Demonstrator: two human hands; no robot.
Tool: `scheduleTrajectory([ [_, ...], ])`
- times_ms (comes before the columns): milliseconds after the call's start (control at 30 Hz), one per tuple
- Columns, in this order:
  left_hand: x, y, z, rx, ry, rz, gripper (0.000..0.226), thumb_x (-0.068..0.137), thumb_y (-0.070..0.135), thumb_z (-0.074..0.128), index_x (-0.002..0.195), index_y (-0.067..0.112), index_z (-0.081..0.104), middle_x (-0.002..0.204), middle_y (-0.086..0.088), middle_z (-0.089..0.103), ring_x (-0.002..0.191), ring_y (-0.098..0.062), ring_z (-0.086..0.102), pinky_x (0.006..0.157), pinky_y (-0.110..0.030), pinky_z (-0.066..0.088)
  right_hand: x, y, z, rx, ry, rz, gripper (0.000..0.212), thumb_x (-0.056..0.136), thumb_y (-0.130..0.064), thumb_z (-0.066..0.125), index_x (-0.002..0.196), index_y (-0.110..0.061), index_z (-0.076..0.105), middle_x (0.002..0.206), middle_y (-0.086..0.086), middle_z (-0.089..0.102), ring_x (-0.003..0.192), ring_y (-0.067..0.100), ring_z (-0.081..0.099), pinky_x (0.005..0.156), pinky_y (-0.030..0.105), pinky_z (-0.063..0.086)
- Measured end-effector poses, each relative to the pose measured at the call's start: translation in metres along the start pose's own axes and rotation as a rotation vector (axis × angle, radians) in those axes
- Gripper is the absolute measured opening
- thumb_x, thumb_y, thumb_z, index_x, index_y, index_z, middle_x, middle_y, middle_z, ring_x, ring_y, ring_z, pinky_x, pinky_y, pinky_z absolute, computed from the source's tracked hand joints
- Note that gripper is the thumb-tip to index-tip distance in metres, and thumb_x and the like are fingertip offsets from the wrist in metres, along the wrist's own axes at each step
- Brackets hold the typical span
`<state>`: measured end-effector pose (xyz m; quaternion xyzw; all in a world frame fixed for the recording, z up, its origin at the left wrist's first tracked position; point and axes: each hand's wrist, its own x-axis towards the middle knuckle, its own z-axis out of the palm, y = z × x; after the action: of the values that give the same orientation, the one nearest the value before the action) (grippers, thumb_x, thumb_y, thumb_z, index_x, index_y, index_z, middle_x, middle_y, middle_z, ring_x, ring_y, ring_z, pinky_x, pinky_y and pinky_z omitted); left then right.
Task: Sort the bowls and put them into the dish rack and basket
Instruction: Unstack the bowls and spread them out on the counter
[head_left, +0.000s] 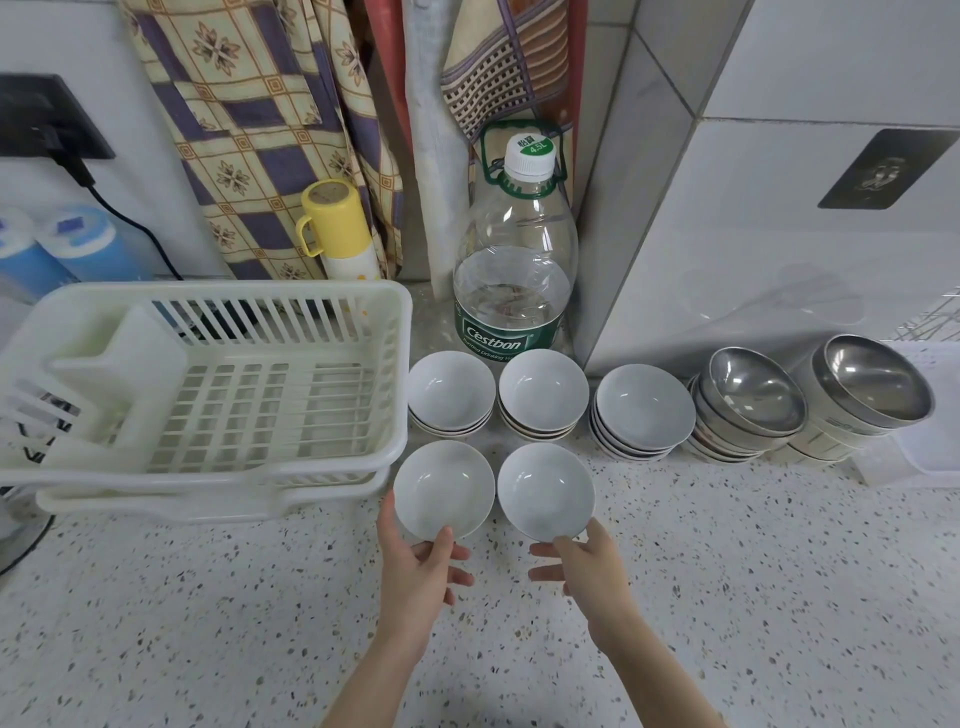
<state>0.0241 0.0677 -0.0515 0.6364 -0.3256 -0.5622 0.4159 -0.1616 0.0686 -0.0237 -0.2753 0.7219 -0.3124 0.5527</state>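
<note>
Barely begun: the dish rack (208, 384) holds no bowls. Left hand (418, 566) grips one white bowl (443, 488), right hand (587, 564) another (545, 491), seemingly lifted; stacks (644, 413) wait behind.

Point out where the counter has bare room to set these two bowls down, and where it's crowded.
Bare: the speckled counter in front of the bowl stacks, either side of the left hand and right hand. The white rack has open floor. Crowded: the back row, white stacks through steel stacks, edge to edge before the water bottle.

Each hand (415, 564) (587, 564) grips a bowl (444, 486) (545, 488) — white
</note>
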Motion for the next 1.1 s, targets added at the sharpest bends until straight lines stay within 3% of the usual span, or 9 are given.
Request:
scheduleTrajectory([
  [533,0.004,-0.001,0.000,0.027,0.026,-0.017,0.071,0.095,0.015,0.062,0.127,0.060,0.017,0.070,-0.007,0.074,0.055,-0.020,0.068,0.046,-0.022,0.048,-0.009,0.001,0.006,0.060,-0.024,0.000,0.040,0.098,-0.018,0.051,0.133,-0.030,0.037,0.088,0.003,0.076,0.066,0.016,0.074,0.060,0.029,0.045],
  [900,0.002,-0.001,0.003,0.069,0.040,-0.023,0.072,0.095,0.018,0.064,0.134,0.055,0.016,0.069,-0.008,0.072,0.050,-0.017,0.065,0.045,-0.021,0.047,-0.008,0.000,0.008,0.054,0.000,0.017,0.041,0.097,-0.018,0.051,0.133,-0.029,0.035,0.082,0.000,0.076,0.063,0.012,0.072,0.058,0.024,0.043],
  [1000,0.002,0.004,-0.002,0.110,0.050,0.001,0.063,0.095,0.024,0.064,0.136,0.045,0.022,0.074,-0.010,0.071,0.047,-0.013,0.062,0.042,-0.021,0.046,-0.008,-0.001,0.000,-0.027,-0.010,0.019,0.044,0.097,-0.023,0.049,0.139,-0.028,0.036,0.078,-0.003,0.076,0.061,0.009,0.070,0.061,0.027,0.041],
  [1100,0.005,0.012,-0.010,0.204,0.102,0.061,0.055,0.097,0.029,0.060,0.142,0.028,0.030,0.073,-0.010,0.068,0.042,-0.009,0.056,0.043,-0.023,0.048,-0.009,-0.004,-0.008,-0.173,0.113,0.005,0.059,0.097,-0.032,0.047,0.151,-0.019,0.028,0.082,-0.006,0.073,0.071,0.012,0.067,0.064,0.031,0.047],
])
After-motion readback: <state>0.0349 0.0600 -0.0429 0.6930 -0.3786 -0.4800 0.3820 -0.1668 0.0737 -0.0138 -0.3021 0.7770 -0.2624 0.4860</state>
